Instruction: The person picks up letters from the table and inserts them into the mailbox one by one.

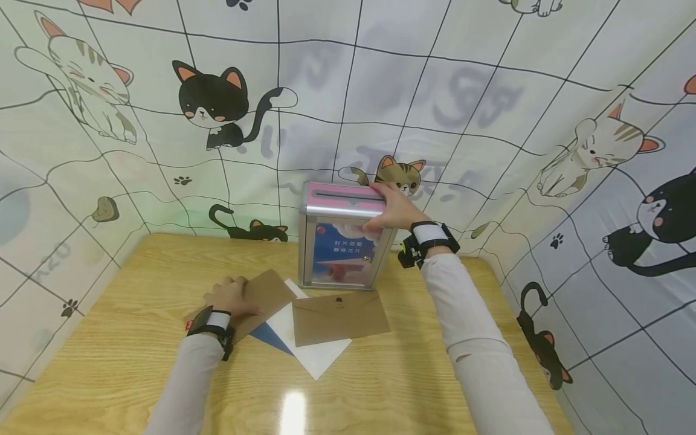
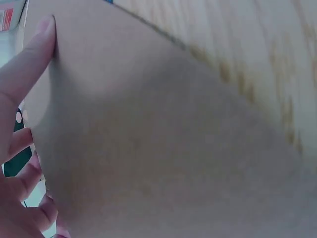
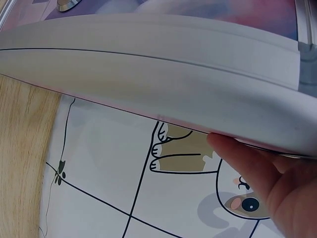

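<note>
A box with a pink slotted top, silver frame and printed front, like a letter box (image 1: 342, 241), stands upright at the table's back. My right hand (image 1: 399, 208) grips its upper right corner; in the right wrist view, part of that hand (image 3: 277, 186) shows against the silver side. To the left, my left hand (image 1: 234, 296) holds a brown envelope (image 1: 269, 294). In the left wrist view the thumb lies on the envelope's face (image 2: 148, 129) and the other fingers are at its edge. Another brown envelope (image 1: 339, 320) with a small dark mark lies before the box.
Under the envelopes lie a white sheet or envelope (image 1: 318, 361) and a blue piece (image 1: 270, 337), partly covered. A small red patch (image 1: 189, 325) shows by the left wrist. The wooden table (image 1: 380, 393) meets a cat-printed cloth wall (image 1: 326, 84) at the back and sides.
</note>
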A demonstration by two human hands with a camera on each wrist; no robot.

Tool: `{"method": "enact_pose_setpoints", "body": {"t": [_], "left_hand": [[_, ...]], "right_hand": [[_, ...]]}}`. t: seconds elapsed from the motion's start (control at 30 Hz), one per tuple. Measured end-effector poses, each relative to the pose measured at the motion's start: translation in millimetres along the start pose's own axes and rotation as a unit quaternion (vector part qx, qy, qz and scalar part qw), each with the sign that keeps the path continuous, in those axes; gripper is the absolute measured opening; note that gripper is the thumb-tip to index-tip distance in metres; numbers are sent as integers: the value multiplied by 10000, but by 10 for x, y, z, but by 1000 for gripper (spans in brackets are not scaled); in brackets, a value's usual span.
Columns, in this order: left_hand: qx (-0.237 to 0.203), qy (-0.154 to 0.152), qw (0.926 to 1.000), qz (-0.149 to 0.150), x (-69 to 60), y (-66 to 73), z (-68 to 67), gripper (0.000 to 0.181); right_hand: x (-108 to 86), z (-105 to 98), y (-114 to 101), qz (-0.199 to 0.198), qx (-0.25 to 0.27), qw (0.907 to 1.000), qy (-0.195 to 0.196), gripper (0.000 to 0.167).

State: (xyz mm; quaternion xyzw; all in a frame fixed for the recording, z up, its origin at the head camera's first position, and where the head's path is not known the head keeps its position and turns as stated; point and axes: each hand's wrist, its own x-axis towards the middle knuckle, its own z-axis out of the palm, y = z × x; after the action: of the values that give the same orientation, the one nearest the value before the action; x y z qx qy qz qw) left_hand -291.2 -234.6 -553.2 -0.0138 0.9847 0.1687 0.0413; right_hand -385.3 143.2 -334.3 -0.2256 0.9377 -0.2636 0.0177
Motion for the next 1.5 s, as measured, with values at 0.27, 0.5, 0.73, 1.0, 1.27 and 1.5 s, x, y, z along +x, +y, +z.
{"method": "enact_pose_setpoints", "body": {"t": [0.27,0.5,0.73,1.0,1.27,1.5], "left_hand": [[-248,-326,9992,10,-12,-34,-126,86],[-307,-427,9986,5,-1,-62,-160,69],[-326,-387,9987,87,-4,-76,-176,50],[-362,-116,9989,281,-12,-119,-153,33],[-543,-147,9983,181,-3,-107,-155,26],[-634,-115,9975,306,43,-115,-161,23]], "right_hand": [[-5,3,-5,-1,-11,10000,6,105],[-9,-6,-11,-16,-46,10000,-3,105],[-9,-12,-15,-56,-21,10000,-25,105],[-10,-7,-1,-75,-17,10000,-29,104],[-9,-3,1,-82,10,10000,-34,105],[-6,-4,-4,-21,-8,10000,-39,104]]}}
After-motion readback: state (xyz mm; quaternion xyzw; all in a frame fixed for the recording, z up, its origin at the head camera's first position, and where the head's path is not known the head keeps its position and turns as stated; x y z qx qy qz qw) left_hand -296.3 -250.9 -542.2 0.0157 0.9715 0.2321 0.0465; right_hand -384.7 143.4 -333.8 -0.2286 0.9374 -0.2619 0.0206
